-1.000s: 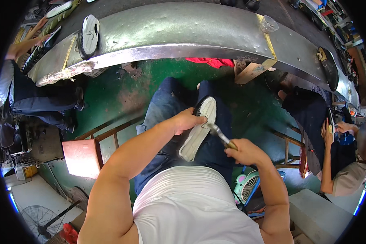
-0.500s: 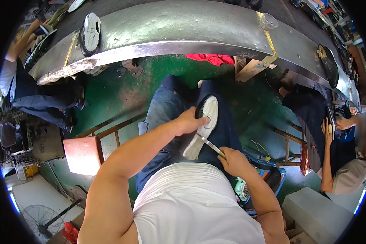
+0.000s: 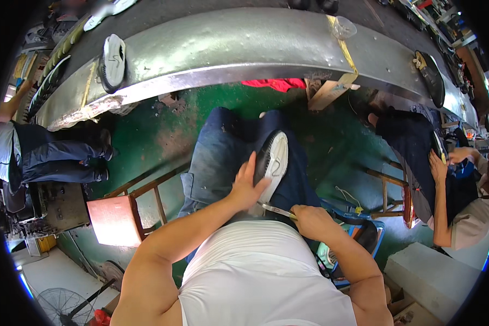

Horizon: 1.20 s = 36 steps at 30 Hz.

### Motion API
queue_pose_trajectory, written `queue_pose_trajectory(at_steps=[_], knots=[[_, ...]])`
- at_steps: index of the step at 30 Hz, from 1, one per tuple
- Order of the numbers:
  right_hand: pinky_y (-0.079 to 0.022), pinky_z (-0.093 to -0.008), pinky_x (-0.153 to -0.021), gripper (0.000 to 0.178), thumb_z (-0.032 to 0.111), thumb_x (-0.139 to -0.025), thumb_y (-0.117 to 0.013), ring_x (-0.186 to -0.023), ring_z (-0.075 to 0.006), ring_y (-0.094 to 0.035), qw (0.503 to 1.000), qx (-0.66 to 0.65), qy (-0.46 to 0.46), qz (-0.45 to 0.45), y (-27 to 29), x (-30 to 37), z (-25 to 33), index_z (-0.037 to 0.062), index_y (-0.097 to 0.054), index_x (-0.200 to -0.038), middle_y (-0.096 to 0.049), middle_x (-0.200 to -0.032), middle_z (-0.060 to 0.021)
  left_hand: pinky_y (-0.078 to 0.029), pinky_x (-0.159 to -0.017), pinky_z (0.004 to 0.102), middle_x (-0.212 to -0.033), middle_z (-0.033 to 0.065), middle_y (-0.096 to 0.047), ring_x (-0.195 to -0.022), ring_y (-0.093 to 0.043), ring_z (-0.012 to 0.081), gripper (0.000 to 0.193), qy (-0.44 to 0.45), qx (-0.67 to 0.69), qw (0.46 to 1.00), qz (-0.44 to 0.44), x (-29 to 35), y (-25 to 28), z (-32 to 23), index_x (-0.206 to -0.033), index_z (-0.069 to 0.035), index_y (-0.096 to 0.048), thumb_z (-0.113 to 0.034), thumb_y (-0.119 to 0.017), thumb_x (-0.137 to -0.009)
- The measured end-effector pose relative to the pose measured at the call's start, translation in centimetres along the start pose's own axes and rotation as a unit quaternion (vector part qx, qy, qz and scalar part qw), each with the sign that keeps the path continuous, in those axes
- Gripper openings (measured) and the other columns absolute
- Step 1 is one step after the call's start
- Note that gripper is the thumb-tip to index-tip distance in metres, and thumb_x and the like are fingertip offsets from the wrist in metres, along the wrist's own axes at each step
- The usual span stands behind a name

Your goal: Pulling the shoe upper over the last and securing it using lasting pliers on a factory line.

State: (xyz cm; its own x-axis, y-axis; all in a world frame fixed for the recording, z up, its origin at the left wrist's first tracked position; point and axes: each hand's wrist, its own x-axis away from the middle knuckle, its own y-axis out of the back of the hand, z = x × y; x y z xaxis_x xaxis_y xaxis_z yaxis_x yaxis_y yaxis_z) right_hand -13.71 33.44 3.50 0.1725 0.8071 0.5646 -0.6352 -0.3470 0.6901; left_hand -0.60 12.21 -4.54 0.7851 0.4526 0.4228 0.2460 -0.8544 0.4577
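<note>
Sole up on my lap lies a black shoe with a white sole, its toe pointing away from me. My left hand rests along the left side of the shoe, fingers stretched out and the thumb apart, near the sole. My right hand is closed around a slim metal hand tool whose exact kind I cannot make out. The tool's end is at the near end of the shoe, close to my left palm, and its tip is partly hidden there.
A metal-covered bench curves ahead, with a white-soled shoe at left and a dark shoe at right. A stool is on my left, a blue-framed basket on my right. A co-worker sits at right.
My left hand has slid toward the near end of the shoe, its fingers now extended. The tool has moved down from mid-sole to the near end and lies flatter.
</note>
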Motion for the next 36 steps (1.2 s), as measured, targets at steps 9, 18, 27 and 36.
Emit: queue_pose_trajectory(at_steps=[9, 18, 27, 36], knots=[[-0.052, -0.0441, -0.072, 0.031, 0.028, -0.098, -0.058, -0.077, -0.0358, -0.068, 0.964, -0.264, 0.009, 0.021, 4.7, -0.7, 0.5, -0.0015, -0.061, -0.107, -0.068, -0.085, -0.0195, -0.018, -0.122, 0.0441, -0.159, 0.034, -0.014, -0.151, -0.014, 0.043, 0.103, -0.043, 0.042, 0.997, 0.045, 3.2, 0.7, 0.8, -0.159, -0.004, 0.004, -0.025, -0.069, -0.09], [-0.053, -0.036, -0.068, 0.033, 0.028, -0.103, -0.05, -0.071, -0.0242, -0.068, 0.905, -0.401, -0.045, -0.133, -1.2, -3.6, -2.0, -0.0023, -0.061, -0.096, -0.068, -0.076, -0.0128, -0.046, -0.102, 0.0337, -0.142, 0.0127, -0.054, -0.118, -0.057, 0.0161, 0.078, 0.135, 0.447, 0.876, 0.122, 4.3, 10.4, -2.9, -0.156, -0.002, -0.027, -0.018, -0.07, -0.093], [-0.053, -0.0304, -0.068, 0.033, 0.028, -0.105, -0.049, -0.073, -0.0151, -0.068, 0.853, -0.513, -0.025, -0.09, -2.2, -5.7, -4.6, -0.0021, -0.062, -0.105, -0.069, -0.084, -0.0079, -0.054, -0.095, 0.0368, -0.135, 0.0204, -0.059, -0.11, -0.066, 0.025, 0.074, -0.099, 0.371, 0.923, 0.005, -10.9, 26.9, -19.3, -0.153, 0.005, -0.03, -0.013, -0.068, -0.092], [-0.054, -0.0304, -0.07, 0.032, 0.025, -0.106, -0.046, -0.077, -0.0163, -0.068, 0.723, -0.688, -0.034, -0.044, -2.0, -6.6, -5.8, -0.0042, -0.06, -0.108, -0.069, -0.091, -0.0098, -0.044, -0.108, 0.0431, -0.144, 0.0186, -0.049, -0.136, -0.044, 0.0357, 0.037, -0.202, -0.586, 0.761, -0.192, -36.4, 27.9, -28.1, -0.122, -0.004, -0.064, -0.028, -0.057, -0.095]])
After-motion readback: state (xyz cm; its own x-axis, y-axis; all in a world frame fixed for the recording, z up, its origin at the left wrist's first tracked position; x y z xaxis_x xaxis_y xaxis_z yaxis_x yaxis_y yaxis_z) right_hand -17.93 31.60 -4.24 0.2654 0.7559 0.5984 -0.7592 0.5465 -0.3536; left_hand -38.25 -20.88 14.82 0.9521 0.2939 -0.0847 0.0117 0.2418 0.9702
